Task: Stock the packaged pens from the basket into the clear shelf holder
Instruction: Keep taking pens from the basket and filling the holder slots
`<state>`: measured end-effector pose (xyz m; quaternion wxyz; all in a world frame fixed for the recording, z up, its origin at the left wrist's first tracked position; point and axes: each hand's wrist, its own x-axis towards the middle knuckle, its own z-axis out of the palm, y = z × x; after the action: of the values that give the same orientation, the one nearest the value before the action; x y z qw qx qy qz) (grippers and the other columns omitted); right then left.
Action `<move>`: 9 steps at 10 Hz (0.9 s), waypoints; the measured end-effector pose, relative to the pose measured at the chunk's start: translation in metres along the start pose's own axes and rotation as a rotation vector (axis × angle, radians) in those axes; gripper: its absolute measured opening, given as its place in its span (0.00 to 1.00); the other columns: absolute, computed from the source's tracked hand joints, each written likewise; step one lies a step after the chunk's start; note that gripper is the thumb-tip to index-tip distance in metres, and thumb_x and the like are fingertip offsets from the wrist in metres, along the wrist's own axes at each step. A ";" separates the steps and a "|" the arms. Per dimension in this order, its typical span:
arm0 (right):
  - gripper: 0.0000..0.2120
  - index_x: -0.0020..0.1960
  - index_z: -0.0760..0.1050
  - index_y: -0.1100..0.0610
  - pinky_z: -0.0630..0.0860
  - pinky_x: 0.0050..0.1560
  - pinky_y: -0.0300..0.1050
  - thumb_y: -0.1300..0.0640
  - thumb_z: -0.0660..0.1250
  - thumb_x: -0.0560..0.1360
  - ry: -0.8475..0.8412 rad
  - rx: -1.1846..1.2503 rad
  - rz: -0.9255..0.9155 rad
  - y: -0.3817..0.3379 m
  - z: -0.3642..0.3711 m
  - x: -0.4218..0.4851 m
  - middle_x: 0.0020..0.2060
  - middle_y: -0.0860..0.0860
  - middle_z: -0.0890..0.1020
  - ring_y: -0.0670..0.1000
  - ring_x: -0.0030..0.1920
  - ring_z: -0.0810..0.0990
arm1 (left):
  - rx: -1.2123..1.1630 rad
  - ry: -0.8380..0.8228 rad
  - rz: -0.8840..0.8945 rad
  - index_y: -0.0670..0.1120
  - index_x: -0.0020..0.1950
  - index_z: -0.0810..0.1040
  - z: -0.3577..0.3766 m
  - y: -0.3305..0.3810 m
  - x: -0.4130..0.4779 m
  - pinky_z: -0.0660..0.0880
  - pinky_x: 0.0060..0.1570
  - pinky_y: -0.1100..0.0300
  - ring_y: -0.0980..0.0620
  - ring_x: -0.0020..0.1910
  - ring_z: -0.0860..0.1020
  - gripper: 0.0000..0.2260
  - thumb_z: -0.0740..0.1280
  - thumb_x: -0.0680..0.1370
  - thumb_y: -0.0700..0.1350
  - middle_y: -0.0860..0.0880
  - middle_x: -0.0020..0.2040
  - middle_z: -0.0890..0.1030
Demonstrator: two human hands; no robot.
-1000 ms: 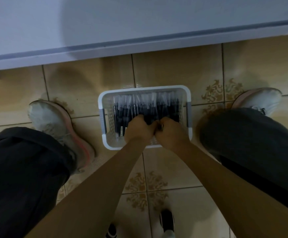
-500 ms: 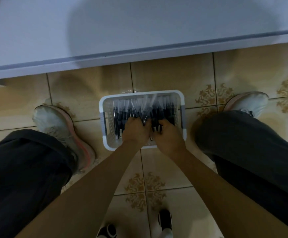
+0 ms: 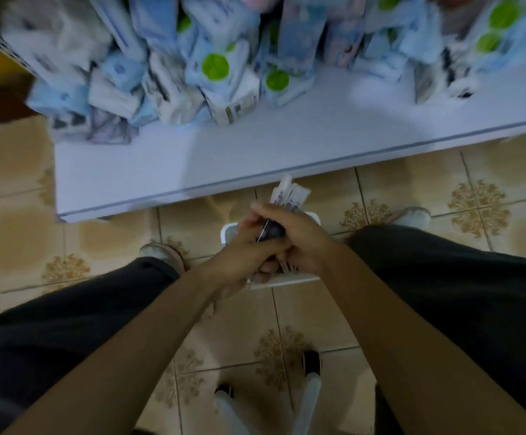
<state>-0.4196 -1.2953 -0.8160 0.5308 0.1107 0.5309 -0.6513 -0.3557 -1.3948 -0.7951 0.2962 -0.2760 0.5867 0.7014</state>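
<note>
A bundle of packaged pens (image 3: 288, 196) in clear sleeves is clasped between both hands, its tops sticking up toward the shelf edge. My left hand (image 3: 243, 246) wraps the bundle from the left and below. My right hand (image 3: 299, 237) covers it from the right. The white basket (image 3: 228, 233) sits on the floor tiles right under the hands, mostly hidden by them. No clear shelf holder shows in the head view.
A white shelf (image 3: 255, 146) runs across above the basket, with blue and white packets (image 3: 214, 70) bearing green dots piled at its back. My dark trouser legs and pale shoes (image 3: 161, 251) flank the basket. White stool legs (image 3: 310, 394) stand below.
Both hands closed on a bundle of pens and lifted it out of the basket. The camera tilted up, so the shelf and its packets came into sight.
</note>
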 end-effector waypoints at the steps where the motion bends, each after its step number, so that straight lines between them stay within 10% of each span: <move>1: 0.12 0.37 0.79 0.56 0.71 0.26 0.41 0.52 0.66 0.76 0.008 -0.076 -0.134 -0.045 0.026 -0.039 0.42 0.54 0.84 0.54 0.34 0.78 | -0.113 -0.002 0.043 0.43 0.43 0.75 0.002 0.033 -0.029 0.68 0.25 0.66 0.57 0.24 0.71 0.08 0.67 0.76 0.47 0.51 0.29 0.77; 3: 0.16 0.34 0.80 0.61 0.81 0.52 0.52 0.60 0.63 0.79 0.029 0.131 -0.465 -0.110 0.066 -0.100 0.35 0.58 0.84 0.56 0.40 0.84 | -0.774 0.058 0.045 0.38 0.68 0.72 0.004 0.071 -0.092 0.72 0.62 0.51 0.43 0.61 0.77 0.33 0.53 0.77 0.64 0.41 0.57 0.81; 4: 0.13 0.38 0.79 0.61 0.80 0.54 0.53 0.61 0.63 0.79 0.060 0.060 -0.506 -0.118 0.086 -0.112 0.37 0.59 0.84 0.57 0.43 0.85 | -0.951 0.047 0.096 0.37 0.65 0.72 0.012 0.101 -0.111 0.67 0.69 0.50 0.43 0.62 0.77 0.35 0.55 0.76 0.67 0.38 0.60 0.79; 5: 0.16 0.33 0.81 0.53 0.78 0.57 0.52 0.61 0.64 0.78 0.111 -0.110 -0.585 -0.132 0.099 -0.126 0.39 0.58 0.85 0.55 0.46 0.85 | -0.819 0.031 0.173 0.36 0.66 0.72 0.013 0.120 -0.124 0.69 0.67 0.51 0.45 0.60 0.78 0.36 0.55 0.76 0.67 0.39 0.59 0.80; 7: 0.12 0.39 0.75 0.69 0.69 0.26 0.36 0.62 0.63 0.78 -0.016 -0.292 -0.671 -0.168 0.117 -0.179 0.37 0.62 0.82 0.44 0.24 0.76 | -0.290 -0.207 0.358 0.51 0.55 0.81 0.003 0.144 -0.167 0.81 0.46 0.56 0.46 0.46 0.83 0.23 0.64 0.71 0.66 0.42 0.47 0.84; 9: 0.11 0.35 0.80 0.54 0.80 0.33 0.51 0.56 0.65 0.75 -0.142 -0.320 -0.769 -0.204 0.139 -0.205 0.41 0.60 0.85 0.65 0.38 0.81 | -0.073 -0.174 0.510 0.38 0.61 0.72 -0.002 0.179 -0.189 0.78 0.41 0.57 0.49 0.41 0.83 0.34 0.72 0.67 0.62 0.46 0.45 0.82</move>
<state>-0.4420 -1.3164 -0.4969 0.2948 -0.2248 0.5900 -0.7173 -0.3611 -1.4387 -0.5387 0.1492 -0.0685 0.5838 0.7951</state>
